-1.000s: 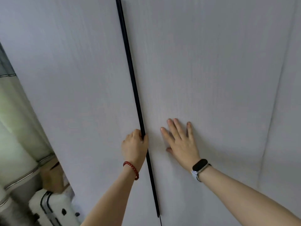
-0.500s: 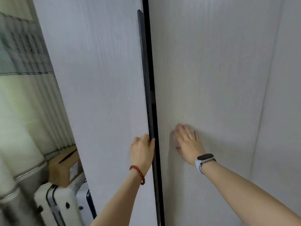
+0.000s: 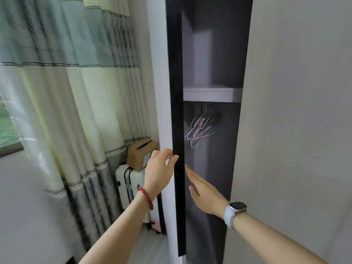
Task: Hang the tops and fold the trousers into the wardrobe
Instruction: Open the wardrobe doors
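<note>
Plainly the main hazard lies to the left of the opening: a cardboard box [image 3: 142,153] sits on top of a white suitcase [image 3: 129,184] close beside the wardrobe [image 3: 285,130], by the long curtains [image 3: 66,92], and if the left door [image 3: 176,111] is swung out hard it could, I judge, knock against them or rebound toward the fingers on its edge. The left hand [image 3: 159,173], with a red bead bracelet [image 3: 145,197] at the wrist, grips the dark edge of that door, thumb on the near side and fingers curled round the far side, so a slip or a rebound would pinch there. Just to the right, the right hand [image 3: 204,195], a watch [image 3: 235,209] on its wrist, is stretched flat with fingers straight and together, holding nothing, pointing toward the door's inner edge in the gap; whether the fingertips touch the door I cannot tell. A careless reach further in could snag the bunch of wire hangers [image 3: 202,128] hanging under the shelf [image 3: 209,94] and drop them. No tops or trousers show anywhere in view; the wardrobe interior seen through the gap holds only those hangers, and the right door [image 3: 295,168] is closed.
</note>
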